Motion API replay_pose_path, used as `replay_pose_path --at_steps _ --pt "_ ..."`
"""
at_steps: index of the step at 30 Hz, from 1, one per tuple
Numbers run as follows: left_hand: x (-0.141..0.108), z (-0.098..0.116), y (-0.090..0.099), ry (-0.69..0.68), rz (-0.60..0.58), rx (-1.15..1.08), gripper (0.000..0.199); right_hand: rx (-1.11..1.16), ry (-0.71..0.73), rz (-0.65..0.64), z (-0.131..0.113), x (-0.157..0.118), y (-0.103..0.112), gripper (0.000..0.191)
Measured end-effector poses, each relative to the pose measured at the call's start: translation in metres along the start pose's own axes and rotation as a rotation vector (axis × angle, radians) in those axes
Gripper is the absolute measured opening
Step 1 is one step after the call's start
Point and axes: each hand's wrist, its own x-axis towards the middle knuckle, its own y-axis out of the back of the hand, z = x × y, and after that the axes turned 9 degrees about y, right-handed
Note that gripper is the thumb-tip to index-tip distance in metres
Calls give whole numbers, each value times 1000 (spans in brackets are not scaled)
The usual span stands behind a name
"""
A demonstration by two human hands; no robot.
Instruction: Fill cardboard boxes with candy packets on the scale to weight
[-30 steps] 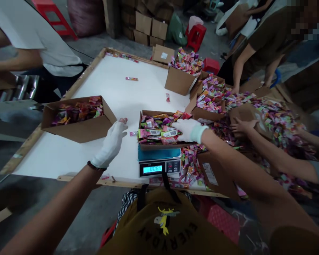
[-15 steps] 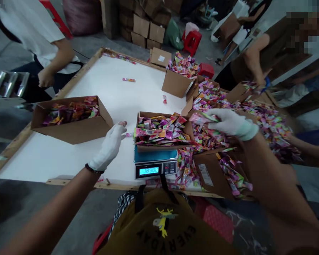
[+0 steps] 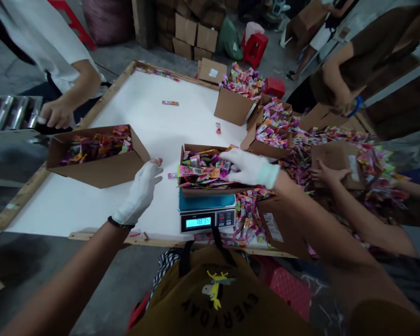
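Note:
My right hand (image 3: 247, 166), in a white glove, reaches over the open carton (image 3: 213, 192) of small wrapped packets. Its fingers are apart, touching the packets (image 3: 203, 171) on top. The carton rests on a digital scale (image 3: 208, 219) with a blue pan and a lit display, its digits partly blurred. My left hand (image 3: 140, 191), also gloved, hovers open above the white table with nothing in it. It lies between the scale and a second carton (image 3: 101, 170) of packets at left, close to that carton's near corner.
Loose packets (image 3: 250, 217) heap right of the scale, around more cartons. A filled carton (image 3: 234, 106) stands behind. A co-worker's hand (image 3: 331, 175) holds a box at right. Another person's hand (image 3: 58, 113) is near the left carton. Single packets lie on the white table (image 3: 136, 112).
My right hand has moved left from the heap to the carton on the scale, bringing its packets there. The scale's reading has changed. A co-worker's hand with a box has appeared at right.

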Motion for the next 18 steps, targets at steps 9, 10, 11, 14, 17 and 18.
replay_pose_path --at_steps 9,10,11,14,17,18 --pt "-10 6 8 -17 1 36 57 298 51 129 -5 67 -51 23" --pt "-10 7 9 -14 -3 35 57 351 34 173 0 62 -49 26" --pt "-10 7 8 -8 -13 34 56 397 18 211 5 55 -46 27" --pt "-9 11 2 -27 -33 81 55 459 -35 269 16 32 -35 30" --pt "-16 28 -14 -301 16 309 49 506 -133 306 22 13 -24 50" --pt "-20 37 -22 -424 16 399 47 527 -154 327 22 8 -21 53"
